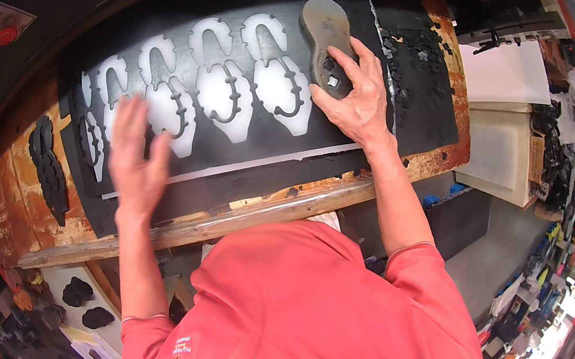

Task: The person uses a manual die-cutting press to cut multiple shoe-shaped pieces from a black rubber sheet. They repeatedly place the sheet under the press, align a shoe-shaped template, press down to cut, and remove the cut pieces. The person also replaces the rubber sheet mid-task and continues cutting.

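My right hand (pixel 358 96) grips the lower half of a sole-shaped cutting die (pixel 325 30), grey-brown, with small openings near its lower end. The die rests on or just above a black sheet (pixel 269 154). Across the sheet runs a row of pale horseshoe and rounded shapes (pixel 220 92), several with dark notched curved edges; I cannot tell whether they are cut-outs or pieces. My left hand (pixel 136 154) is over the left part of this row, blurred, its thumb apart from the fingers and nothing seen in it.
A worn wooden rail (pixel 283 205) edges the bench in front of me. Dark notched pieces (pixel 49 170) lie on the bench at left. Black scraps (pixel 419 72) cover the sheet's right end. A pale cabinet (pixel 498 150) stands at right; a dark machine part (pixel 35 8) looms at upper left.
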`<state>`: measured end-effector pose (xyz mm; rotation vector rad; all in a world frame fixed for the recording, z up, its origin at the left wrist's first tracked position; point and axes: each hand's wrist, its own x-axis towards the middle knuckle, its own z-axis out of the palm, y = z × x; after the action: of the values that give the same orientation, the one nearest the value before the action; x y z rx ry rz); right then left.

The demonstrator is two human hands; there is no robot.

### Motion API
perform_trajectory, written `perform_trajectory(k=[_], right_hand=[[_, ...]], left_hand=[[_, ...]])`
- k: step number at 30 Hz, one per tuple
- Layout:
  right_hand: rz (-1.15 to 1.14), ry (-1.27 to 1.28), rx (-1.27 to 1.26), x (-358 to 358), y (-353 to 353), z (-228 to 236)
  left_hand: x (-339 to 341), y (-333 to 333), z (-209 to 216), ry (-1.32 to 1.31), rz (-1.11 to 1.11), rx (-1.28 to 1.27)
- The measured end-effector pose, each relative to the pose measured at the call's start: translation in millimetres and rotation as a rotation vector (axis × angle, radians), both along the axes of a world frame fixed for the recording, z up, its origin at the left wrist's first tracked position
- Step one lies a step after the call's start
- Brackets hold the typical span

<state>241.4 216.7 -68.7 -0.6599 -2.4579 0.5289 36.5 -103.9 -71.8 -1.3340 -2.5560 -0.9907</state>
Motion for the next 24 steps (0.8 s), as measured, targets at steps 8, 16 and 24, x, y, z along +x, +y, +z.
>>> perform_trajectory(k=[8, 16, 24], right_hand=[[-0.319, 0.099, -0.112, 37.5, 0.1, 1.8], [-0.167, -0.041, 0.115, 41.6, -3.9, -20.7], [-0.134, 0.010, 0.063, 25.6, -1.9, -24.3]], left_hand=[[18.3, 38.9, -9.1, 0.108, -0.084, -0.208], [18.6, 32.6, -12.8, 0.135, -0.046, -0.314], [12.5, 22.6, -17.2, 0.167, -0.039, -0.339]])
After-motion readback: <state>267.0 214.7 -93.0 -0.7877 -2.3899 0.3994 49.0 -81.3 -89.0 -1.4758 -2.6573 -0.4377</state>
